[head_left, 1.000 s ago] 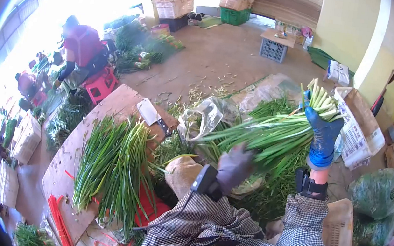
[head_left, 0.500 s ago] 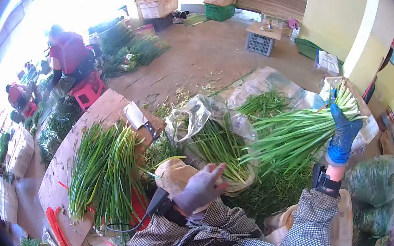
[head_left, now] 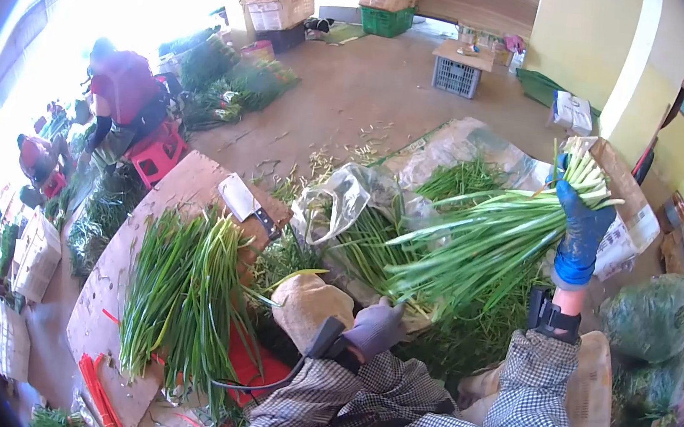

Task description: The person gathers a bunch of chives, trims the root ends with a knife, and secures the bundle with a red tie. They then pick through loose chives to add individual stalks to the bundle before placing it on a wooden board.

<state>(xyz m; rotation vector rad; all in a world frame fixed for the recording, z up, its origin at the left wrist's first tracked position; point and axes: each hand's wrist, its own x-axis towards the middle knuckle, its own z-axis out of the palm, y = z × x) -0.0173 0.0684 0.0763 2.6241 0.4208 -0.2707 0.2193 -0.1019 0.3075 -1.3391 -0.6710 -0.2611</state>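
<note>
Just above the checked sleeves, the left hand (head_left: 375,329), in a grey glove, sits low with its fingers curled at the drooping leaf tips of the bunch (head_left: 473,249). Whether its grip is closed on any leaves I cannot tell. A second ago this hand was up against the leaves, then it swung away with the palm open. Now it has dropped back under the tips, so the bunch hangs from the other hand alone.

To the left, on the surface (head_left: 194,180), cut greens (head_left: 181,296) lie in a row, with red ties (head_left: 98,388) at the near edge and a cleaver (head_left: 246,203) at the far end.

Further out, the right hand (head_left: 581,228), in a blue glove, is raised with its grip clamped round the pale root ends of the bunch. It has kept that hold throughout, leaves slanting down toward the left hand.

Beyond lie a clear bag (head_left: 343,201) and a heap (head_left: 464,177) of loose greens on the floor. Farther still, a person (head_left: 124,87) in red crouches and a crate (head_left: 457,76) stands.
</note>
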